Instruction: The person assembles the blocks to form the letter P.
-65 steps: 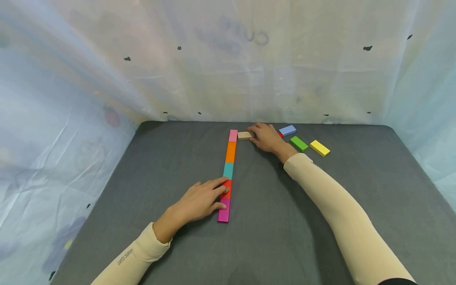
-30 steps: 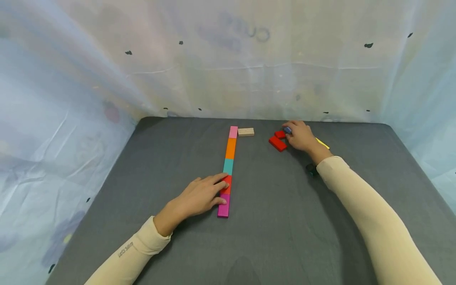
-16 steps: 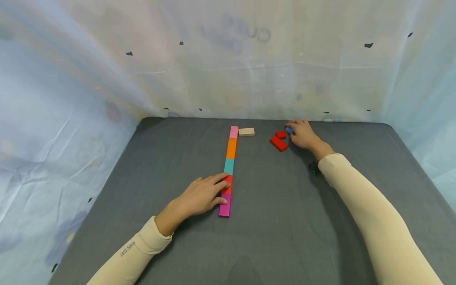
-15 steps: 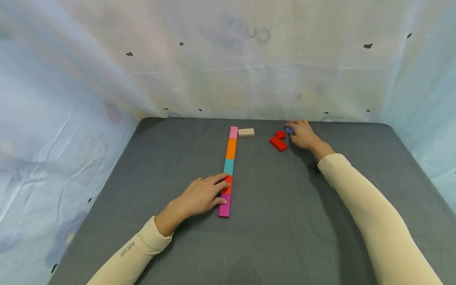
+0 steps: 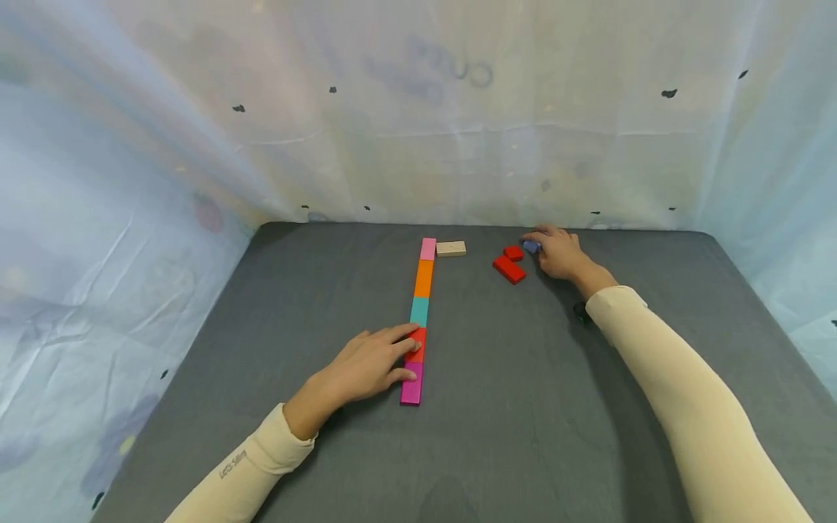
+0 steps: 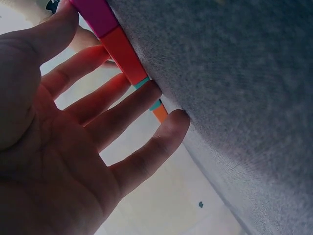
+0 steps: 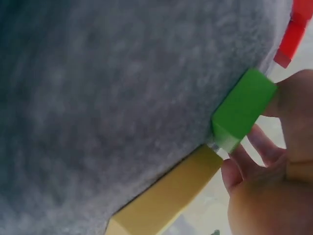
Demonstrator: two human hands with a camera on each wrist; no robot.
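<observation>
The row of coloured blocks (image 5: 418, 319) is steadied under the flat, spread left hand (image 5: 366, 363), while the blue block (image 5: 531, 247) is pinched beneath the curled right hand (image 5: 559, 250).

Parts of the scene you cannot fully see: hidden blocks, cropped limbs, blurred cloth.

In your head view, your right hand (image 5: 559, 252) covers all but one corner of the small blue wooden block (image 5: 531, 247), and the flat green wooden block (image 7: 243, 109) and flat yellow wooden block (image 7: 166, 193) show only in the right wrist view, where the yellow one runs off the bottom edge. Your left hand (image 5: 369, 365) overlaps the red tile (image 5: 415, 346) of the long multicoloured row of flat wooden tiles (image 5: 421, 305). Both sleeves are cut by the lower edge. The grey felt table surface (image 7: 112, 93) is blurred in both wrist views, and your left palm is cropped there.
</observation>
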